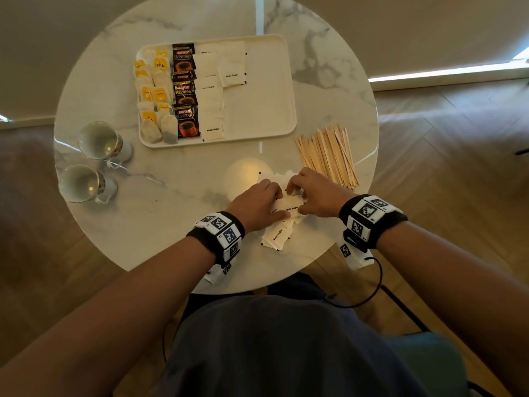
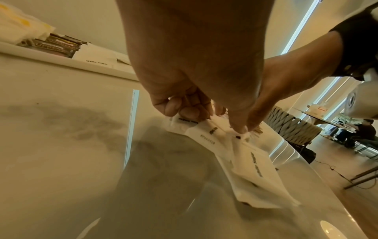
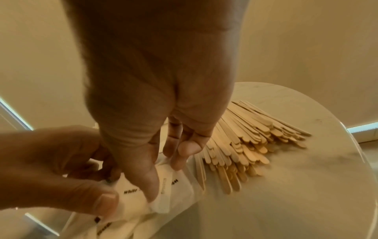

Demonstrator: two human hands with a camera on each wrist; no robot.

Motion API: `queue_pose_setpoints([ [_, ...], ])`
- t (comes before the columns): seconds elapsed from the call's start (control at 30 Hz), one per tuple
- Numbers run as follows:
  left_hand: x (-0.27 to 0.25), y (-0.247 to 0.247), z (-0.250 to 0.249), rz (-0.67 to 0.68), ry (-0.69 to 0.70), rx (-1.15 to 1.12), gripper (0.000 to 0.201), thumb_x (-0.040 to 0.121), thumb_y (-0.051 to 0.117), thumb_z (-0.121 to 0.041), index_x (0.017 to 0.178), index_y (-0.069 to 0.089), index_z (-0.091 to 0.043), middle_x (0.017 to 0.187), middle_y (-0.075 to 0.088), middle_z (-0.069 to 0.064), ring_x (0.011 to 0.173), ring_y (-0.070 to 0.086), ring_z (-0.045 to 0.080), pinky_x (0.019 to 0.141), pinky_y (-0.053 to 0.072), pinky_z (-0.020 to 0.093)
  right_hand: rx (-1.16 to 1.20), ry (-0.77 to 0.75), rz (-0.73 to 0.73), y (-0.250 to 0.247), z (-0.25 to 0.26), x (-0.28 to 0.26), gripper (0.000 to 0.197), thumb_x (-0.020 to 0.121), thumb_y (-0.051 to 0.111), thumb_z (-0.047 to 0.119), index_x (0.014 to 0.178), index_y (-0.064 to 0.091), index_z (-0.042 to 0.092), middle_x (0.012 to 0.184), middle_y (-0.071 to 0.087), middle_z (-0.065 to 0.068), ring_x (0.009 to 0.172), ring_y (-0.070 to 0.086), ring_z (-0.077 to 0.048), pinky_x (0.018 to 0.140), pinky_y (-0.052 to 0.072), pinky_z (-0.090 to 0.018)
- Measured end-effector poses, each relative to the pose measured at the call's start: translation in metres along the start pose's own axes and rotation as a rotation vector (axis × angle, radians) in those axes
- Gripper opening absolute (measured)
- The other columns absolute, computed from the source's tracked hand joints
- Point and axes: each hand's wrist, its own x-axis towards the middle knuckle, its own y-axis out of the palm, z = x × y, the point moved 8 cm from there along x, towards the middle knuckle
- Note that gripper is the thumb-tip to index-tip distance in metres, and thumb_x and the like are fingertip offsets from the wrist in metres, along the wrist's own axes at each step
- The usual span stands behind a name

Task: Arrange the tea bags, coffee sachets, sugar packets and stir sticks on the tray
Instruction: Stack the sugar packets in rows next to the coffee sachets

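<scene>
Both hands meet over a loose heap of white paper sugar packets (image 1: 276,236) on the round marble table (image 1: 171,202): the left hand (image 1: 257,206) and right hand (image 1: 316,196) each pinch the same packet (image 1: 290,209) with curled fingers. Pale wooden stir sticks (image 1: 327,156) fan just beyond the right hand; the white rectangular tray (image 1: 266,110) lies farther ahead

Two clear glass cups with handles (image 1: 94,161) stand on the round white marble table (image 1: 160,219), and one white rectangular tray (image 1: 266,110) lies on it. On the tray three black coffee sachets with a red cup picture (image 1: 184,91) show in a column. The yellow-tagged tea bags (image 1: 154,96), white paper sugar packets (image 1: 211,90) and pale wooden stir sticks (image 1: 329,156) overlap too much to count.
</scene>
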Motion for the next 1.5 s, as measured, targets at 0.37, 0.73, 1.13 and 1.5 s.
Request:
queue_pose_setpoints([
  [0.37, 0.007, -0.001, -0.002, 0.037, -0.052, 0.065, 0.043, 0.083, 0.070, -0.052, 0.110, 0.056, -0.023, 0.103, 0.046, -0.008, 0.092, 0.049, 0.012, 0.078, 0.049, 0.034, -0.026, -0.002, -0.051, 0.000, -0.004, -0.002, 0.047, 0.073, 0.084, 0.020, 0.111, 0.056, 0.022, 0.114, 0.043, 0.002, 0.099, 0.053, -0.019, 0.085, 0.053, -0.037],
  [0.73, 0.000, -0.015, -0.011, -0.036, 0.074, 0.053, 0.016, 0.101, 0.048, -0.029, 0.105, 0.058, -0.016, 0.104, 0.053, 0.000, 0.087, 0.050, 0.014, 0.072, 0.046, 0.032, -0.113, -0.062, -0.029, 0.001, 0.005, -0.003, 0.029, 0.087, 0.073, 0.031, 0.111, 0.061, 0.020, 0.106, 0.049, 0.001, 0.093, 0.052, -0.018, 0.079, 0.044, -0.029],
  [1.13, 0.031, -0.024, 0.008, -0.092, -0.136, 0.017, 0.043, 0.085, 0.066, -0.057, 0.102, 0.054, -0.019, 0.105, 0.053, -0.002, 0.089, 0.057, 0.019, 0.079, 0.053, 0.038, -0.076, -0.041, 0.000, -0.006, -0.011, -0.013, 0.014, 0.096, 0.059, 0.029, 0.105, 0.064, 0.021, 0.096, 0.065, 0.001, 0.084, 0.060, -0.016, 0.077, 0.051, -0.031],
  [1.5, 0.035, -0.025, 0.010, -0.097, -0.126, -0.050, 0.014, 0.097, 0.056, -0.033, 0.090, 0.052, -0.021, 0.093, 0.058, -0.004, 0.087, 0.057, 0.018, 0.076, 0.049, 0.036, -0.041, -0.035, -0.016, -0.010, -0.011, -0.012, 0.014, 0.095, 0.058, 0.025, 0.106, 0.063, 0.017, 0.098, 0.065, -0.001, 0.086, 0.060, -0.019, 0.078, 0.052, -0.033],
])
